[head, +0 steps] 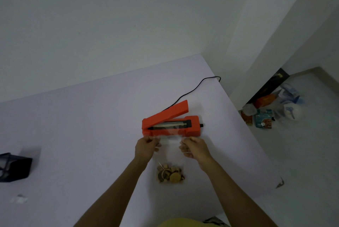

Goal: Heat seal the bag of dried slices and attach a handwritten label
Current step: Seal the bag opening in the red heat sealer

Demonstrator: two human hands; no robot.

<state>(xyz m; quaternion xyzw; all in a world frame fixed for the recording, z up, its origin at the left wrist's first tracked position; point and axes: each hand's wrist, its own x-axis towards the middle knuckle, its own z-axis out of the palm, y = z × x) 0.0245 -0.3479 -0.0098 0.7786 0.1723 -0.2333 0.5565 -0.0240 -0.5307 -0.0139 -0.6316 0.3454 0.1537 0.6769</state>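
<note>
An orange heat sealer point(192, 126) sits on the white table point(82, 126) with its lid arm raised. A clear plastic bag point(169, 146) lies in front of it, its open top edge resting on the sealer's front and sealing strip. Dried slices point(170, 173) are bunched at the bag's bottom end, nearest me. My left hand point(146, 147) pinches the bag's left edge near the top. My right hand point(194, 147) pinches the right edge, holding the film taut between them.
The sealer's black cord point(190, 91) runs back off the table's far right corner. A dark box point(14, 167) stands at the left edge, a small white scrap point(19, 199) near it. Packets and containers point(271, 111) lie on the floor right of the table.
</note>
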